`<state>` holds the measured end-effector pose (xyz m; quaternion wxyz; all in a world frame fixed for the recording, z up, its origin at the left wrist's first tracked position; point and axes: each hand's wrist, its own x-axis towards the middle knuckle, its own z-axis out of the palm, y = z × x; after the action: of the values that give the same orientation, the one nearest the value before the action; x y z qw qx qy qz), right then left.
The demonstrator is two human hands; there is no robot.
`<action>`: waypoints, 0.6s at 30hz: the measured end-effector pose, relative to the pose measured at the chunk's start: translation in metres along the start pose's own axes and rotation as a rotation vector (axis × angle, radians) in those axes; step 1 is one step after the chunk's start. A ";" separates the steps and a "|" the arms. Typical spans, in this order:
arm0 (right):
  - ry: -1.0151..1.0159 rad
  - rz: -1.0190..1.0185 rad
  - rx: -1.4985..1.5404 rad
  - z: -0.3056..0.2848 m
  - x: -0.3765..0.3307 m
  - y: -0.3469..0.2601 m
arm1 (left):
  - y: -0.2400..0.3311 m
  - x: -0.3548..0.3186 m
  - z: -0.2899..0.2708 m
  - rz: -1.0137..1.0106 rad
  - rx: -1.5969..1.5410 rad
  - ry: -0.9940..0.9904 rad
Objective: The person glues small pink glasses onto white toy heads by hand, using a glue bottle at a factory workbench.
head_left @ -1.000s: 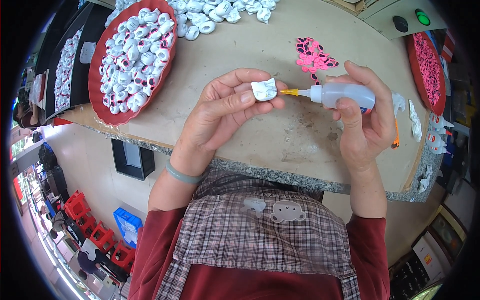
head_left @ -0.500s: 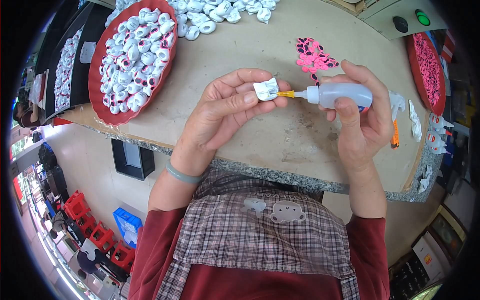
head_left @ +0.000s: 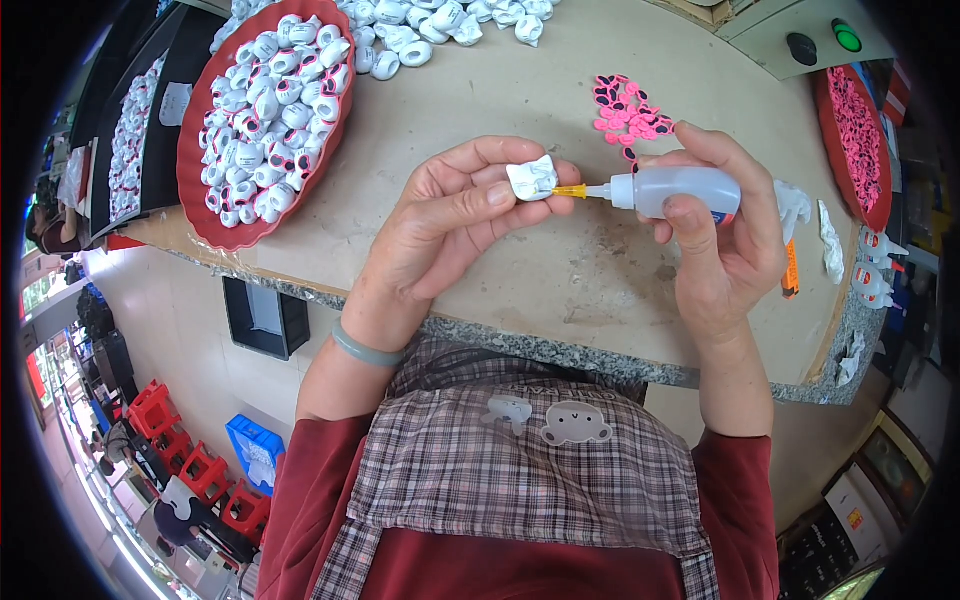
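Between the thumb and fingers of my left hand is a small white moulded piece. My right hand grips a translucent glue bottle lying sideways, its white cap and yellow nozzle pointing left. The nozzle's tip is at the lower right edge of the white piece; whether it touches cannot be made out. Beyond the bottle lies a loose group of small pink and black pieces on the table.
A red scalloped tray of white and pink pieces stands at left, with more white pieces behind. At right are a red tray of pink pieces, an orange-handled tool, crumpled tissue and several small bottles.
My right hand has shifted the glue bottle very slightly left and down, so its nozzle sits lower against the white piece. My left hand holds almost still.
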<state>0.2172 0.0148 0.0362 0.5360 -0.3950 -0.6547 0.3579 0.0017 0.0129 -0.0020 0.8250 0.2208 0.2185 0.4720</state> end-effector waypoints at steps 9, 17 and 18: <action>-0.008 -0.010 -0.064 -0.004 0.000 -0.002 | 0.001 0.000 -0.001 0.007 -0.002 -0.015; 0.008 0.024 -0.021 -0.002 -0.001 -0.004 | 0.000 0.000 -0.001 0.003 0.004 -0.008; 0.008 0.024 -0.021 -0.002 -0.001 -0.003 | 0.000 0.000 -0.001 0.006 0.010 -0.014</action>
<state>0.2191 0.0123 0.0391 0.5298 -0.4100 -0.6516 0.3558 0.0010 0.0135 -0.0032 0.8241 0.2287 0.2147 0.4717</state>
